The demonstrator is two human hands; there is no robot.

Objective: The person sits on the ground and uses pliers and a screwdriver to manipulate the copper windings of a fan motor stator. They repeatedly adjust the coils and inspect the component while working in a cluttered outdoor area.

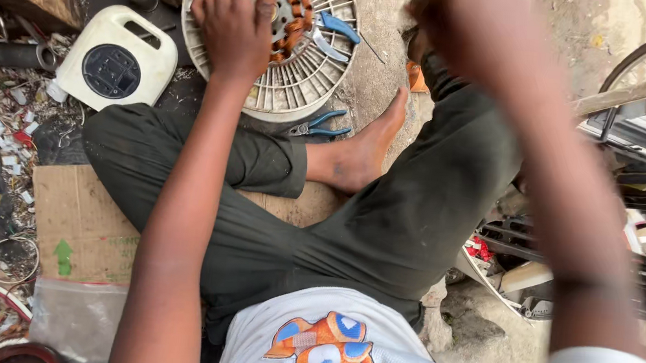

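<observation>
A: Where was the stator (277,39)?
B: On the ground past the bare foot (357,157), leaning a bit on the knee side. White plastic slotted disc, copper coil ring (285,12) at the hub.

A: How would it handle?
B: My guess: stiff, moderately heavy at the hub from the copper, light at the rim. Plastic ribs thin, could crack if pried. Winding wire fragile, scratches easily. Best grip looked like the outer rim or palm flat on the hub, not the coils.

A: Left hand (235,23)?
B: Arm stretched straight out from the shoulder, palm down on the stator's left half, fingers spread and curled over the ribs beside the coil ring. Pressing, not pinching.

A: Right hand (464,25)?
B: Raised right of the stator, close to camera, blurred. Looked bunched, but couldn't tell what, if anything, it held.

A: Around the stator?
B: Blue pliers (329,31) on it, right of the coils. Second pliers (320,128) just below its rim. White cable reel (114,59) to its left.
</observation>
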